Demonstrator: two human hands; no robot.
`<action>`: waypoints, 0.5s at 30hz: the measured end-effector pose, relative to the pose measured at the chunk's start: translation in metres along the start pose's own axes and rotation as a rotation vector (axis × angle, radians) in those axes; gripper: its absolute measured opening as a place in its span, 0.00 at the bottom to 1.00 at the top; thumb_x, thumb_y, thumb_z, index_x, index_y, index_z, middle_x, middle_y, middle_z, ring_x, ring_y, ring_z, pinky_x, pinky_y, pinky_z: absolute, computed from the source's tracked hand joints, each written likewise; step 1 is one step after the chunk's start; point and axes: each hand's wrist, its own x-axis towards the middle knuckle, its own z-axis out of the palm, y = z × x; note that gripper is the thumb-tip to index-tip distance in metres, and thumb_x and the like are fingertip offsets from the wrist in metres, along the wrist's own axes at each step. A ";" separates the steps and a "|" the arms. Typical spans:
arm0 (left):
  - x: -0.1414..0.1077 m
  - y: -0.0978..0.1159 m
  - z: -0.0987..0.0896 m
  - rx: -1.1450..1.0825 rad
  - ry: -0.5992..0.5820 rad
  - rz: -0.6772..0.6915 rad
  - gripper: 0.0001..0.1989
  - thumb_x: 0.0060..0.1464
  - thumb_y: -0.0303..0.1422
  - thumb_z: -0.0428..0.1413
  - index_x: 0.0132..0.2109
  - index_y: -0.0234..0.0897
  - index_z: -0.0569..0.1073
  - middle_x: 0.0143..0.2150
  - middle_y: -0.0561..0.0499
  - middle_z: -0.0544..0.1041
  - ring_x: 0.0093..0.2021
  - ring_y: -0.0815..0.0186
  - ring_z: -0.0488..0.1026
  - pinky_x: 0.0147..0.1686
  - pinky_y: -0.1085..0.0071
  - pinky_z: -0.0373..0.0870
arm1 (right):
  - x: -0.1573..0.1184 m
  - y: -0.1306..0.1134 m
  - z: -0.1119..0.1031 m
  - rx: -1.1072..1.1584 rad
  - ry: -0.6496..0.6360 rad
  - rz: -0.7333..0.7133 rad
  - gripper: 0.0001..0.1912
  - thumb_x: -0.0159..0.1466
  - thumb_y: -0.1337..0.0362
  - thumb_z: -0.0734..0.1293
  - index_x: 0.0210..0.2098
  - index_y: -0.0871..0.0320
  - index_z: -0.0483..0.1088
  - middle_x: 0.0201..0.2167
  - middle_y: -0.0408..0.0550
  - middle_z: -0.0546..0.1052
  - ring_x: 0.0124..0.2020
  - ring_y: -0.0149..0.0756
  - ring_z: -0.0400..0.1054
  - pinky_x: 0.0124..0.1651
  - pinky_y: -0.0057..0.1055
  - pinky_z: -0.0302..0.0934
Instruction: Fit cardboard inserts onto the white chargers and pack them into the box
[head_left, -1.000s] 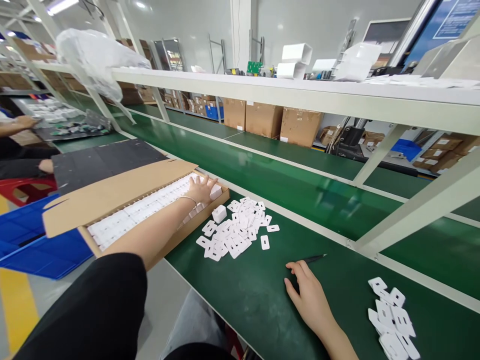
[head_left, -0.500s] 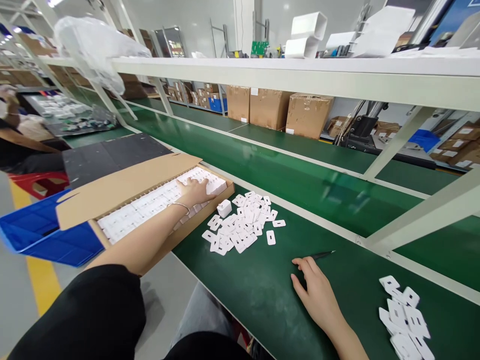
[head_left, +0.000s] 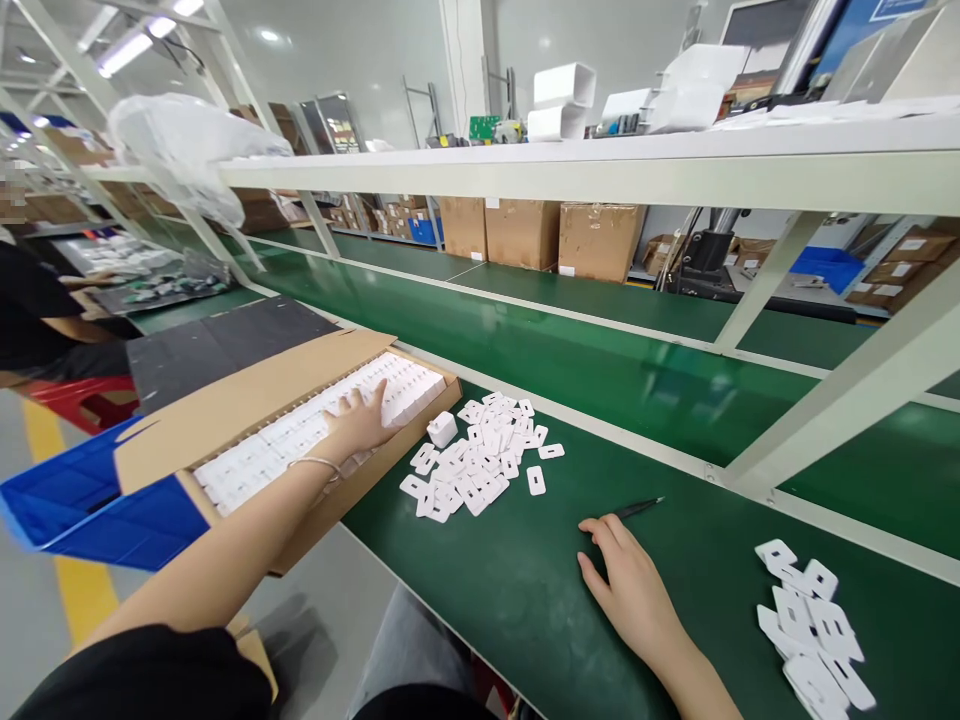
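Observation:
My left hand lies over the rows of white plastic housings packed in an open cardboard box. Its fingers are spread; whether it presses on the pieces cannot be made out. My right hand rests on the green table, thumb apart from the loosely bent fingers. Dark tweezers point away from behind its fingers, their near end hidden. Between the hands is a heap of flat white slotted plates, with one white housing beside it. More white plates lie at the right.
A blue bin stands below the box at the left, near a dark board. A white shelf and its slanted post cross above the green bench. Another person sits at far left.
My left hand has drawn back along the box toward me and to the left. The camera view has tilted up slightly. My right hand stays in place beside the tweezers.

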 end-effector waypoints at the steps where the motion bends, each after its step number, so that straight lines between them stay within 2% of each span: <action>1: -0.003 -0.002 0.002 -0.012 0.016 0.006 0.49 0.59 0.54 0.52 0.78 0.39 0.43 0.73 0.24 0.54 0.71 0.31 0.54 0.60 0.33 0.59 | 0.000 0.000 0.000 0.000 -0.004 0.003 0.10 0.72 0.64 0.60 0.51 0.52 0.67 0.46 0.50 0.75 0.45 0.43 0.76 0.43 0.39 0.74; 3: -0.006 -0.004 0.002 -0.030 0.034 0.027 0.46 0.58 0.56 0.51 0.76 0.40 0.51 0.68 0.25 0.62 0.68 0.33 0.59 0.58 0.37 0.63 | 0.001 0.000 -0.002 0.003 -0.017 0.018 0.10 0.72 0.63 0.60 0.52 0.51 0.68 0.47 0.50 0.75 0.44 0.42 0.76 0.42 0.38 0.74; 5: -0.007 -0.004 0.001 -0.028 0.042 0.041 0.45 0.57 0.58 0.51 0.74 0.41 0.54 0.66 0.25 0.64 0.66 0.34 0.61 0.56 0.39 0.65 | 0.002 0.001 -0.002 0.007 -0.037 0.037 0.10 0.73 0.62 0.59 0.52 0.51 0.67 0.47 0.50 0.75 0.44 0.42 0.76 0.41 0.37 0.74; 11: -0.006 -0.004 -0.004 0.063 0.073 0.066 0.44 0.58 0.58 0.52 0.73 0.38 0.58 0.63 0.26 0.67 0.62 0.35 0.66 0.60 0.39 0.59 | 0.003 0.004 -0.002 -0.001 -0.060 0.056 0.09 0.74 0.60 0.59 0.51 0.50 0.67 0.45 0.49 0.75 0.42 0.42 0.76 0.39 0.37 0.73; 15: -0.009 -0.002 -0.006 0.053 0.070 0.058 0.44 0.58 0.59 0.51 0.72 0.37 0.59 0.63 0.26 0.68 0.62 0.35 0.66 0.60 0.38 0.58 | 0.004 0.003 -0.003 -0.006 -0.053 0.051 0.09 0.74 0.59 0.59 0.50 0.50 0.67 0.44 0.48 0.75 0.40 0.41 0.76 0.38 0.36 0.73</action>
